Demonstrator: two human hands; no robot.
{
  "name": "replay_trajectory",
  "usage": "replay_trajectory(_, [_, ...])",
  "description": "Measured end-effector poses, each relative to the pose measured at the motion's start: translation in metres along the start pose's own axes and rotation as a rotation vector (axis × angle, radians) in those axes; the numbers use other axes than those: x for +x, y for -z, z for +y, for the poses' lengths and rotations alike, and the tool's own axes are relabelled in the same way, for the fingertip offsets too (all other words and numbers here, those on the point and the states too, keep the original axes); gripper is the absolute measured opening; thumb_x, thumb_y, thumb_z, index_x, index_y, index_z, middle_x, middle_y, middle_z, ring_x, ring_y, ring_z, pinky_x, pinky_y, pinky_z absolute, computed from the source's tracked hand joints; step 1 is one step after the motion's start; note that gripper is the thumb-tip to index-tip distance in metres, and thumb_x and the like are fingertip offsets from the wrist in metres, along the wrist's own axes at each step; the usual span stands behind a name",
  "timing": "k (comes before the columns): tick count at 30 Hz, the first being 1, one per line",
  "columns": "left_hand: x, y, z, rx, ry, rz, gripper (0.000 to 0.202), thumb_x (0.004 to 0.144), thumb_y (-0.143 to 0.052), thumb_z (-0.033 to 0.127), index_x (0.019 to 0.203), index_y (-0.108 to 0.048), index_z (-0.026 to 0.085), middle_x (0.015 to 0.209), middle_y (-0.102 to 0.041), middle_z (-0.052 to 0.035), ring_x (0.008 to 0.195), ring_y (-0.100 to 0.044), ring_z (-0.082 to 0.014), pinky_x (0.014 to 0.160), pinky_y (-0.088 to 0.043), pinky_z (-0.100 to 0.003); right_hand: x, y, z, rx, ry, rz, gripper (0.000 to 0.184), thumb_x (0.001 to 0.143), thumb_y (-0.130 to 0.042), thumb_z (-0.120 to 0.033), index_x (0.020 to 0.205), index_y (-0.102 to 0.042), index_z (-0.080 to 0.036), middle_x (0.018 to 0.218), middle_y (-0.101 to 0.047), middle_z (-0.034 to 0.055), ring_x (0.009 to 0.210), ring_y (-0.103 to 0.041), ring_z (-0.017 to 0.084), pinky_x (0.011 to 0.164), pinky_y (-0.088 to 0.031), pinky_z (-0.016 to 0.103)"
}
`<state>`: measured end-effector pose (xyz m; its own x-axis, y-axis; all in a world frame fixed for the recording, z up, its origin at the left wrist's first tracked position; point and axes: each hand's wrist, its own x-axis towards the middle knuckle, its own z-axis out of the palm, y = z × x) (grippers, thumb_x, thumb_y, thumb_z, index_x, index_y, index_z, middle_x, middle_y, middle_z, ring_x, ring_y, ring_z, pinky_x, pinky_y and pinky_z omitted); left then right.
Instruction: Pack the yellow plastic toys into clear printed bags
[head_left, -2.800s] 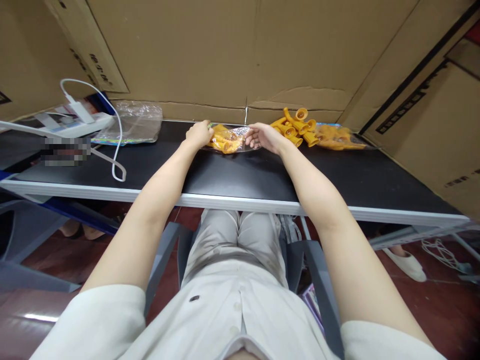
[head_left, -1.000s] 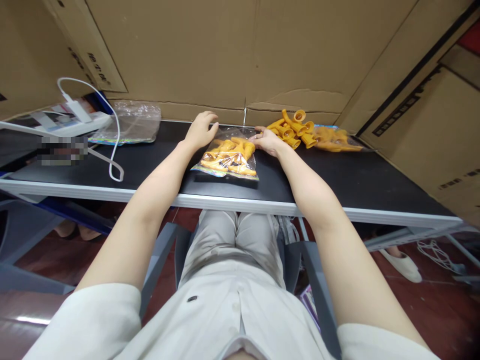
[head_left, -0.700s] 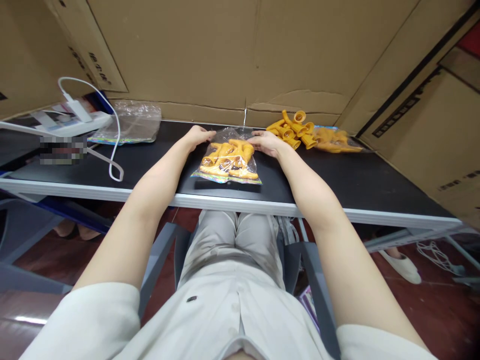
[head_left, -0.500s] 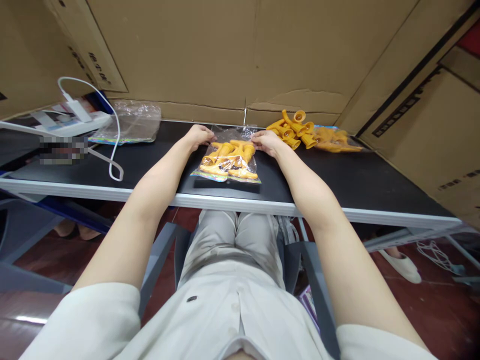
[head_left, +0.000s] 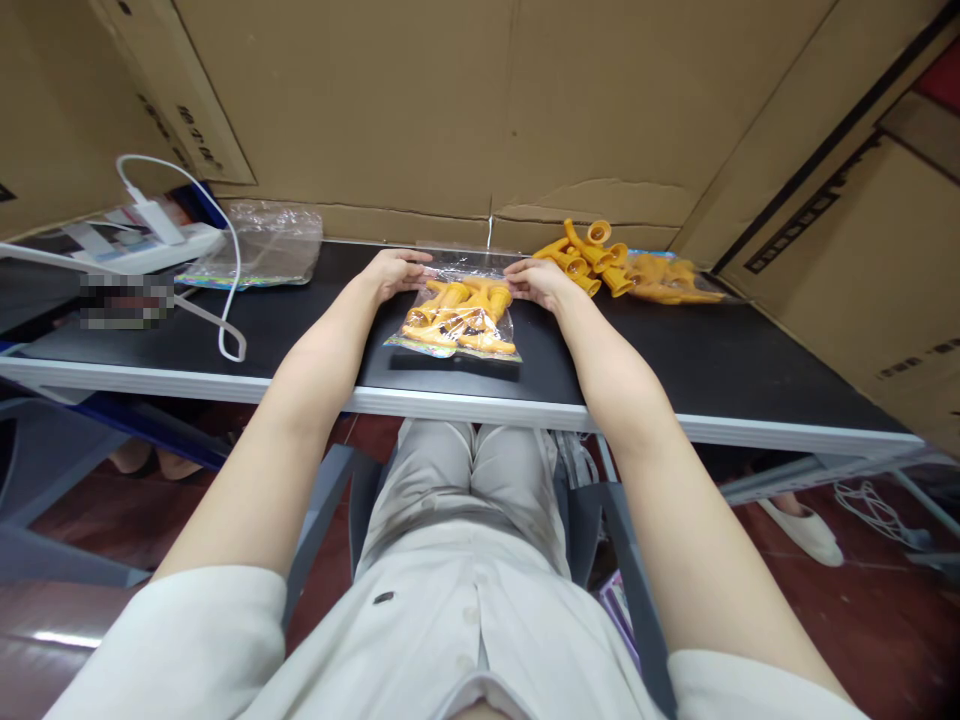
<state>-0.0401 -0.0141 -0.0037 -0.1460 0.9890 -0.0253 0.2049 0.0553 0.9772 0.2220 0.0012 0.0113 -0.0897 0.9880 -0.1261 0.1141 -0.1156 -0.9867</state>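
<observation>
A clear plastic bag (head_left: 455, 320) packed with several orange funnel-shaped pieces lies flat on the black table (head_left: 225, 335), directly ahead of me. My left hand (head_left: 395, 273) grips the bag's far left corner, fingers curled on the plastic. My right hand (head_left: 535, 279) holds the far right corner in the same way. Both hands sit at the bag's top opening, by the cardboard wall.
A loose heap of orange pieces (head_left: 586, 254) and another filled bag (head_left: 673, 276) lie to the right. Empty clear bags (head_left: 262, 243), a white power strip (head_left: 146, 245) and a looping white cable (head_left: 229, 300) are on the left. Cardboard sheets (head_left: 480, 110) wall in the table.
The bag was bunched at the far edge; now it lies flat, nearer me. My left hand went from open beside it to gripping its top corner; both hands shifted slightly along the opening.
</observation>
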Motion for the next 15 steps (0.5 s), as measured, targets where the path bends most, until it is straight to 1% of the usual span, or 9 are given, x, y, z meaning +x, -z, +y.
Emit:
replay_trajectory(1, [0.0,0.001,-0.001,-0.005,-0.006,-0.01,0.037,0.078,-0.075,0.003,0.114,-0.077,0.013,0.11,-0.084,-0.0164,0.117,-0.079,-0.0283,0.111,-0.059,-0.045,0.0,0.0,0.0,0.004,0.0,-0.002,0.033,0.094,-0.054,0.011,0.075,-0.061,-0.015,0.057,-0.06,-0.0027,0.053,-0.058,0.007,0.062,-0.054,0.019])
replay_trajectory(3, [0.001,0.003,-0.002,-0.027,-0.024,-0.03,0.034,0.077,-0.076,0.003,0.11,-0.079,0.013,0.107,-0.084,-0.0157,0.117,-0.079,-0.0296,0.111,-0.06,-0.047,0.0,0.001,0.0,0.01,0.005,-0.017,0.032,0.093,-0.054,0.011,0.076,-0.062,-0.015,0.058,-0.061,-0.0025,0.053,-0.058,0.007,0.064,-0.055,0.019])
replay_trajectory(5, [0.001,0.002,-0.003,-0.059,-0.038,-0.038,0.026,0.074,-0.076,0.002,0.098,-0.08,0.012,0.101,-0.084,-0.0143,0.114,-0.08,-0.0299,0.11,-0.061,-0.046,0.001,0.002,0.001,0.006,0.018,-0.032,0.031,0.09,-0.055,0.012,0.075,-0.063,-0.015,0.059,-0.063,-0.0016,0.054,-0.059,0.008,0.065,-0.056,0.02])
replay_trajectory(7, [0.0,0.001,-0.003,-0.065,-0.051,-0.022,0.018,0.07,-0.077,0.001,0.084,-0.078,0.012,0.094,-0.083,-0.0128,0.109,-0.081,-0.0298,0.107,-0.063,-0.044,0.003,0.003,0.002,-0.01,0.04,-0.036,0.033,0.088,-0.054,0.013,0.072,-0.063,-0.014,0.06,-0.064,-0.001,0.054,-0.06,0.008,0.066,-0.057,0.021])
replay_trajectory(9, [-0.001,-0.002,-0.002,-0.028,-0.075,0.01,0.015,0.067,-0.077,0.0,0.075,-0.076,0.013,0.088,-0.082,-0.0111,0.103,-0.081,-0.0291,0.104,-0.064,-0.042,0.005,0.004,0.004,-0.048,0.067,-0.032,0.035,0.084,-0.053,0.016,0.068,-0.062,-0.014,0.058,-0.063,-0.001,0.054,-0.06,0.008,0.066,-0.057,0.022])
replay_trajectory(12, [0.0,-0.004,-0.002,0.062,-0.137,0.033,0.016,0.065,-0.074,0.0,0.07,-0.076,0.015,0.078,-0.08,-0.006,0.094,-0.08,-0.0252,0.101,-0.064,-0.039,0.009,0.005,0.007,-0.154,0.133,-0.037,0.039,0.073,-0.047,0.019,0.061,-0.06,-0.016,0.056,-0.062,-0.0012,0.055,-0.061,0.01,0.067,-0.057,0.022])
replay_trajectory(15, [0.005,-0.004,-0.005,0.17,-0.191,0.042,0.022,0.064,-0.064,0.0,0.066,-0.075,0.019,0.067,-0.075,-0.0001,0.084,-0.076,-0.0206,0.097,-0.064,-0.036,0.017,0.008,0.011,-0.314,0.23,-0.065,0.04,0.066,-0.042,0.018,0.057,-0.056,-0.017,0.053,-0.059,-0.0026,0.057,-0.06,0.011,0.066,-0.053,0.022])
